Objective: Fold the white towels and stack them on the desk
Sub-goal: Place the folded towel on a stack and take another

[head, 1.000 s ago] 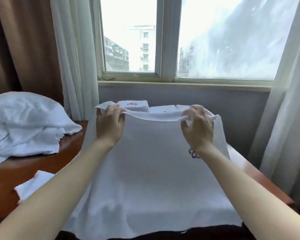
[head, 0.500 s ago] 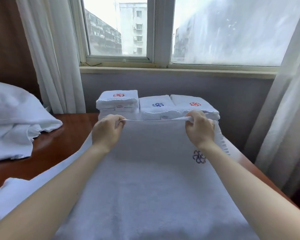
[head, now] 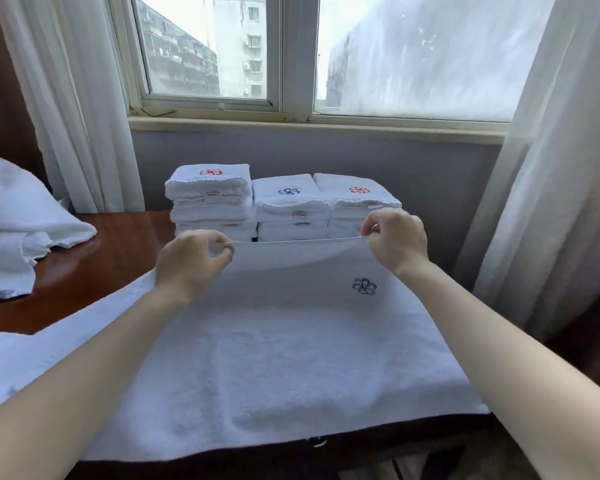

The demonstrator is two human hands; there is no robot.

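A white left curtain (head: 70, 105) and right curtain (head: 548, 168) are hanging beside the far window (head: 297, 53), which is showing grey apartment buildings (head: 184, 60). A pale sill (head: 309, 125) is running beneath it.

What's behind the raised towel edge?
Three stacks of folded towels, top emblems red, blue, red. The held towel, pinched by the left hand and right hand, covers their bottoms.
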